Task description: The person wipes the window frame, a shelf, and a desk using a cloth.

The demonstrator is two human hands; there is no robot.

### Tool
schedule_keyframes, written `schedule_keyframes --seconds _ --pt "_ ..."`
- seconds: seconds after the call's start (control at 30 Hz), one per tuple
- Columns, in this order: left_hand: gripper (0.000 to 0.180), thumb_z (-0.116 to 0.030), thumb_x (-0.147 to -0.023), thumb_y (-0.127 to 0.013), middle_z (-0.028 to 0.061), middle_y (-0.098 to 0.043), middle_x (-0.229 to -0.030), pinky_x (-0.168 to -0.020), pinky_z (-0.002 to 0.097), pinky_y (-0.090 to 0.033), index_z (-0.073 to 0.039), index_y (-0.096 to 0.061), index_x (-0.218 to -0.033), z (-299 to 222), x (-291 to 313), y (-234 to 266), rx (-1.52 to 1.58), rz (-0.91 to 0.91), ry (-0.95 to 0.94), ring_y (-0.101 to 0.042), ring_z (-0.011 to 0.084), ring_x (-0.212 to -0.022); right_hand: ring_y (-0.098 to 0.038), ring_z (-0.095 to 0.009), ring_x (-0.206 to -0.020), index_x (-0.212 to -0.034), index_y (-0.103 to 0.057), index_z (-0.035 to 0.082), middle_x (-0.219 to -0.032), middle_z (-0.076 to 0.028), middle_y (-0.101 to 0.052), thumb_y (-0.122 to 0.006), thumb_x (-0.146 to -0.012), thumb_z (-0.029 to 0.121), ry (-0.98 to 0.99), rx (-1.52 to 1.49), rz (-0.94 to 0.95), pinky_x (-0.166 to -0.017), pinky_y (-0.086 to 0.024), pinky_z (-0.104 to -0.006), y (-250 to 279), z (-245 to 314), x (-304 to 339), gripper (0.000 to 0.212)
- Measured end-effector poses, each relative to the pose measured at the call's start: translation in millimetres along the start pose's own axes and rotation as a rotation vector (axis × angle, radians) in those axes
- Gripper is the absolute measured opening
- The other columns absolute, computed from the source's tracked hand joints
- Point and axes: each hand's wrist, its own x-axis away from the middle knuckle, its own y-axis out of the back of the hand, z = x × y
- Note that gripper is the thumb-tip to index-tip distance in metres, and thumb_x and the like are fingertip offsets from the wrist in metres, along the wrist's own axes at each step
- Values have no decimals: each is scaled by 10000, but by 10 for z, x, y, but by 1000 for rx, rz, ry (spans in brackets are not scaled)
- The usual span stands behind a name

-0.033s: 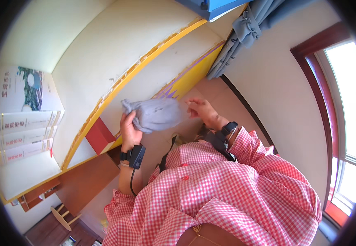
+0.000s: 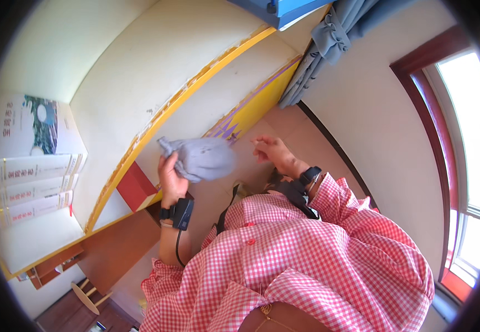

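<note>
My left hand (image 2: pixel 173 176) is closed round the bunched end of a grey cloth (image 2: pixel 205 159). The rest of the cloth hangs out to the right, its far edge blurred by motion. Just right of the cloth and apart from it, my right hand (image 2: pixel 273 151) has its fingers curled together. Whatever is between those fingertips, if anything, is too small to make out. Both hands are in the air in front of a white shelf unit with a yellow edge (image 2: pixel 198 78).
Thick white books (image 2: pixel 38 169) stand in the shelf at left. A red box (image 2: pixel 136 187) sits on a lower shelf, a blue box (image 2: pixel 284 11) at the top. Right are a grey curtain (image 2: pixel 331 41) and a window (image 2: pixel 466 99). A wooden stool (image 2: pixel 86 297) stands at lower left.
The cloth has swung left and its loose end has drawn away from my right hand. My left hand has shifted slightly left; my right hand has barely moved.
</note>
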Motion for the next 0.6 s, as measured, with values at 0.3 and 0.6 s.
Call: schedule_keyframes --seconds 0.3,0.6 --pt "301 -93 -890 -532 77 -573 -1111 -895 294 -427 27 -518 -1166 -283 -1023 -406 -1156 144 -97 -539 154 -1003 -566 -130 -714 -1070 -589 33 -827 -35 -588 -562 -880 192 -320 -166 -255 -649 -502 -264 226 -254 673 249" --pt "359 -91 -863 -535 188 -497 -1283 -1031 355 -326 35 -516 -1199 666 -1289 -390 -1391 332 -423 -453 297 -1215 -565 -129 -720 -1109 -571 26 -856 -56 -600 -526 -897 163 -323 -278 -374 -647 -491 -241 695 -556 876 257"
